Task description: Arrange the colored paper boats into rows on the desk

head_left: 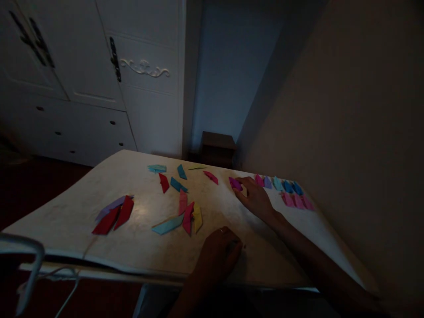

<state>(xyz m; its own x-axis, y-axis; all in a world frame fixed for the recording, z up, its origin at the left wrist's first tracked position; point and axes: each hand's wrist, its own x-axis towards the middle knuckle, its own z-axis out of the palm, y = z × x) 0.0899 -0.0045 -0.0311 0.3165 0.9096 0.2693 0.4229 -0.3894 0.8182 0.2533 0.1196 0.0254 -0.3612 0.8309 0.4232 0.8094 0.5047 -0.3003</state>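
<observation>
My right hand (254,195) reaches over the table's far right part, its thumb and fingers closed on a purple folded paper piece (235,183). Close to the near edge rests my left hand (219,251), loosely curled, with nothing visible in its fingers. Beyond the right hand, several folded papers stand in rows: a blue one (288,187) in the back row and a pink one (298,201) in front. Left of the purple piece lies a pink-red one (210,177). Nearer my left hand are a yellow piece (197,217), a red-pink one (188,218) and a light blue one (168,225).
Red pieces (123,213) and a lilac one lie at the table's left. More folded papers, among them a teal one (179,184), are scattered mid-table. A wall (347,132) borders the right side. A white cabinet (152,110) and a brown stand (218,141) are behind.
</observation>
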